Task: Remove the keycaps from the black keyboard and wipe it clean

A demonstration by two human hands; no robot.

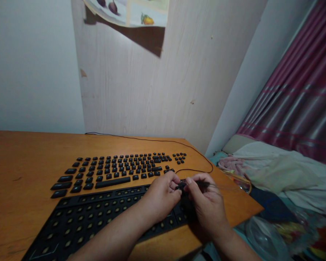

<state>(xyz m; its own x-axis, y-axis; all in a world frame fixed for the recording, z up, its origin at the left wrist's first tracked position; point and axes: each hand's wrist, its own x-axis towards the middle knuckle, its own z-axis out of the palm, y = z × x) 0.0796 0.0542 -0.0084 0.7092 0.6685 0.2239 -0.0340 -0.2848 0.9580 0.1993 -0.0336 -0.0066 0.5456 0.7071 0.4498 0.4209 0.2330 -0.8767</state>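
Observation:
A black keyboard base [92, 217] with its caps taken off lies near the front of the wooden desk [24, 156]. Beyond it, several loose black keycaps [119, 168] are laid out on the desk in keyboard order. My left hand [161, 197] and my right hand [206, 203] meet over the keyboard's right end. The fingertips of both are pinched together on a small black piece [181, 186], probably a keycap. A thin dark tool [202, 184] shows at my right fingers.
The keyboard's black cable [152, 139] runs along the back of the desk and loops round on the right. The desk's right edge drops off to a bed with heaped cloth [277, 170]. A wood-grain wall panel [152, 83] stands behind.

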